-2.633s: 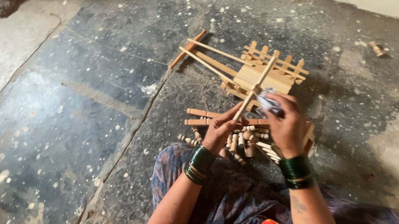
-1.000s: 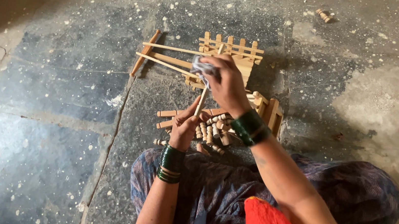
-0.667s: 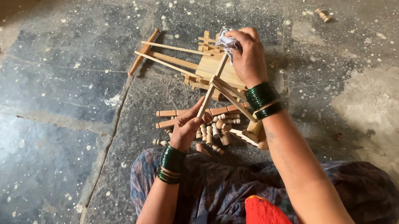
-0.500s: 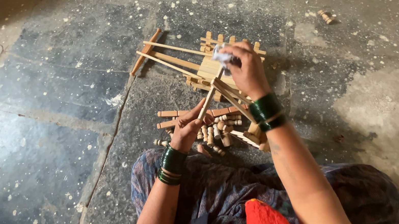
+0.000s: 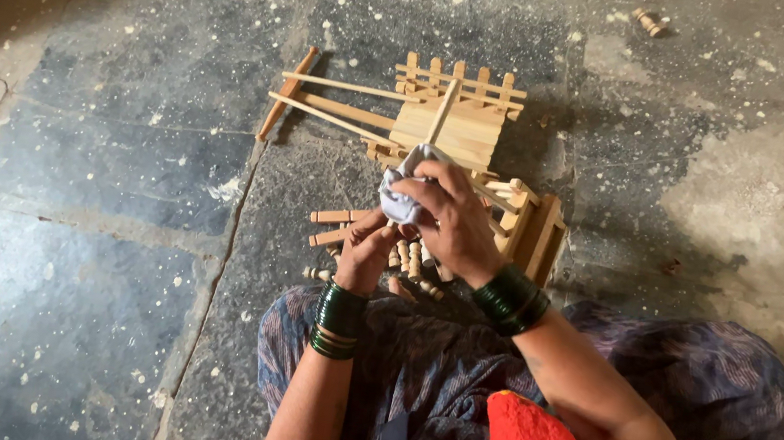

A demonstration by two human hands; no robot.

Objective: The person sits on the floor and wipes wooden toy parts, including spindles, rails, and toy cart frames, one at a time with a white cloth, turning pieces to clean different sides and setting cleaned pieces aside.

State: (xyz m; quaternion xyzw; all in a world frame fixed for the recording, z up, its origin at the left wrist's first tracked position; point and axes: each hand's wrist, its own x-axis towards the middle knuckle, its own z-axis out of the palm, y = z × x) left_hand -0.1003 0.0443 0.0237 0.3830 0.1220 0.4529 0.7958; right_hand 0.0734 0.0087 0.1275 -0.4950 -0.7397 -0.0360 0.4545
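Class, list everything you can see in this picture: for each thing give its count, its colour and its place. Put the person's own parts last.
Wooden toy cart: one, pale wood, floor ahead of hands.
Small wooden box frame: one, tan, right of hands.
Turned wooden pegs: several, pale, under hands.
Wooden scrap: one, brown, far right.
Stone floor: grey, speckled.
Cloth: one, whitish, in right hand's grip.
Bangles: green, both wrists.
Left hand: holding a thin stick's lower end.
Right hand: closed on cloth.

The hands (image 5: pixel 411 228) hide part of the wooden pegs (image 5: pixel 412 258).
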